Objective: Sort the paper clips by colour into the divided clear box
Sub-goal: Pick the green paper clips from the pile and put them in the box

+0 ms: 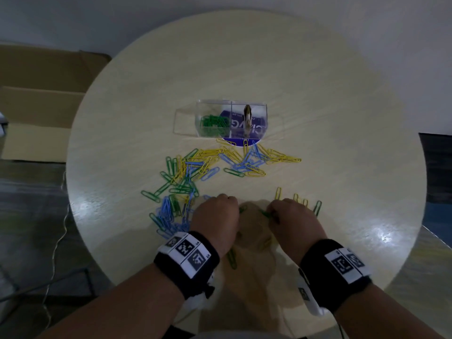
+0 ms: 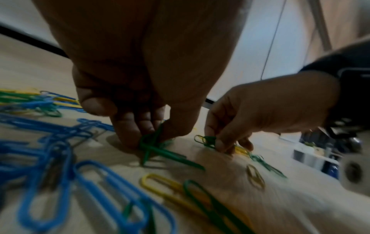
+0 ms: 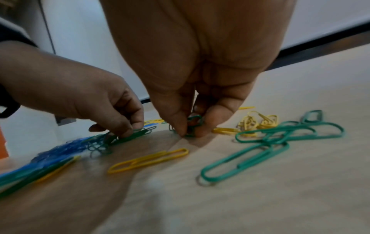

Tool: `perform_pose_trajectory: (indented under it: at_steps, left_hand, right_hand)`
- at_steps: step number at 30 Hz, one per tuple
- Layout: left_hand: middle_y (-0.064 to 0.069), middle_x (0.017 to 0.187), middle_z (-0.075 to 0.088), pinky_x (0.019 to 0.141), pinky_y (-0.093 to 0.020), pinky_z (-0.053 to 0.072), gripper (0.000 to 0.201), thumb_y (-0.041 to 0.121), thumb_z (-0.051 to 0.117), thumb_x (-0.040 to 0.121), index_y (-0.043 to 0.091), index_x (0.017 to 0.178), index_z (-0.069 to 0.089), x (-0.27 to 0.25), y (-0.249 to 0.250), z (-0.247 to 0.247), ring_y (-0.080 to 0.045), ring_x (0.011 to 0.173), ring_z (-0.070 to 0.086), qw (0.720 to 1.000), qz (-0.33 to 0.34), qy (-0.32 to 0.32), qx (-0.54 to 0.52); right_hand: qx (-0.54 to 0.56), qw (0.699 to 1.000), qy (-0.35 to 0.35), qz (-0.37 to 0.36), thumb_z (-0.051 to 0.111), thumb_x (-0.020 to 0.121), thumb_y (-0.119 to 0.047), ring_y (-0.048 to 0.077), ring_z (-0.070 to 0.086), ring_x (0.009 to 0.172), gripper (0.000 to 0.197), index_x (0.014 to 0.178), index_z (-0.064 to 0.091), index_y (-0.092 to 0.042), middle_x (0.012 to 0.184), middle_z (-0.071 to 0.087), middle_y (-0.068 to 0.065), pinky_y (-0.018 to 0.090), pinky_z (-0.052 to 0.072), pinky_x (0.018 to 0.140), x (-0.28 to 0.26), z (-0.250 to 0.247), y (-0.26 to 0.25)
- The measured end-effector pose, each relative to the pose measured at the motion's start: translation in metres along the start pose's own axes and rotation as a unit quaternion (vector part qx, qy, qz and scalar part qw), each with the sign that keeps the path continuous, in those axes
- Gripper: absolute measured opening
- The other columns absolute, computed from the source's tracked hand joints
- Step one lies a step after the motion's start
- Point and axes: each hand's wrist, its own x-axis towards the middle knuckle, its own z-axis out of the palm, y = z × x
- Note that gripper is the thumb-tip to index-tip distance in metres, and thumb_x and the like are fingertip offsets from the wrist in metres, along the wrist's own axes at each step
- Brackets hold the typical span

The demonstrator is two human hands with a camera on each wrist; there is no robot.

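Green, yellow and blue paper clips (image 1: pixel 195 165) lie scattered over the round table. The divided clear box (image 1: pixel 231 121) stands behind them, with green clips (image 1: pixel 212 123) in its left compartment. Near the front edge my left hand (image 1: pixel 217 216) pinches a bunch of green clips (image 2: pixel 154 145) with curled fingers, low on the table. Just right of it, my right hand (image 1: pixel 288 218) pinches other green clips (image 3: pixel 193 124) between thumb and forefinger, its fingertips on the tabletop. A heap of blue clips (image 1: pixel 166 216) lies left of the left hand.
A pale round table (image 1: pixel 318 118) carries everything. A blue printed disc (image 1: pixel 244 140) lies under the box, and a small dark object (image 1: pixel 247 116) stands in the right compartment. Loose yellow and green clips (image 1: pixel 303 201) lie beyond the right hand. Cardboard (image 1: pixel 36 94) sits off the table's left.
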Motion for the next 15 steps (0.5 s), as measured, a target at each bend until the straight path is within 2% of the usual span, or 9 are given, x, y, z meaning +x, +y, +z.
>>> perform_pose_trajectory:
  at_steps: [4,6,8,9,11,13,15]
  left_hand:
    - [-0.002,0.087,0.069,0.072,-0.037,0.051,0.01,0.026,0.066,0.076,0.02,0.084,0.066,0.01,-0.022,-0.022,-0.025,0.084,0.065,0.986,-0.043,0.059,-0.147]
    - [-0.001,0.075,0.071,0.066,-0.034,0.053,0.005,0.022,0.067,0.072,0.019,0.077,0.068,0.021,-0.034,-0.04,-0.021,0.072,0.069,0.957,-0.09,0.096,-0.259]
    - [-0.004,0.064,0.07,0.058,-0.031,0.052,0.002,0.018,0.065,0.073,0.019,0.071,0.066,0.039,-0.047,-0.063,-0.017,0.06,0.07,0.917,-0.13,0.12,-0.356]
    - [-0.005,0.061,0.07,0.057,-0.032,0.054,0.006,0.015,0.065,0.074,0.018,0.07,0.065,0.049,-0.053,-0.074,-0.015,0.056,0.07,0.904,-0.143,0.139,-0.378]
    - [-0.006,0.06,0.07,0.059,-0.037,0.059,0.008,0.014,0.065,0.079,0.018,0.072,0.066,0.069,-0.065,-0.097,-0.015,0.053,0.07,0.891,-0.15,0.18,-0.389]
    - [-0.005,0.062,0.07,0.062,-0.038,0.06,0.008,0.014,0.065,0.083,0.016,0.076,0.068,0.086,-0.073,-0.115,-0.015,0.053,0.069,0.894,-0.148,0.206,-0.37]
    - [-0.004,0.063,0.07,0.065,-0.036,0.06,0.01,0.013,0.064,0.085,0.012,0.077,0.069,0.101,-0.079,-0.125,-0.017,0.056,0.069,0.906,-0.147,0.219,-0.332]
  right_hand:
    - [0.091,0.995,0.04,0.026,0.068,0.07,-0.018,0.023,0.065,0.078,0.012,0.081,0.07,-0.024,0.078,0.07,0.0,0.031,0.048,0.068,0.006,-0.021,0.002]
    - [0.131,0.989,0.069,0.026,0.072,0.069,-0.018,0.016,0.065,0.072,0.013,0.078,0.069,-0.028,0.071,0.069,-0.005,0.029,0.048,0.066,0.019,-0.036,-0.003]
    - [0.158,0.982,0.098,0.006,0.073,0.07,-0.016,0.011,0.065,0.071,0.015,0.081,0.071,-0.027,0.072,0.07,-0.007,0.02,0.043,0.066,0.038,-0.052,-0.012]
    - [0.17,0.979,0.109,-0.003,0.073,0.071,-0.015,0.011,0.065,0.072,0.016,0.083,0.072,-0.025,0.073,0.07,-0.006,0.018,0.042,0.066,0.05,-0.061,-0.019]
    - [0.184,0.975,0.125,-0.017,0.071,0.072,-0.015,0.012,0.065,0.072,0.015,0.085,0.071,-0.023,0.074,0.069,-0.005,0.02,0.043,0.066,0.076,-0.075,-0.037]
    - [0.187,0.972,0.139,-0.028,0.069,0.072,-0.016,0.014,0.062,0.072,0.013,0.084,0.068,-0.02,0.074,0.067,-0.005,0.024,0.043,0.065,0.103,-0.086,-0.055]
    - [0.177,0.973,0.145,-0.035,0.067,0.073,-0.016,0.014,0.057,0.071,0.01,0.083,0.067,-0.018,0.073,0.064,-0.005,0.021,0.036,0.062,0.129,-0.091,-0.072]
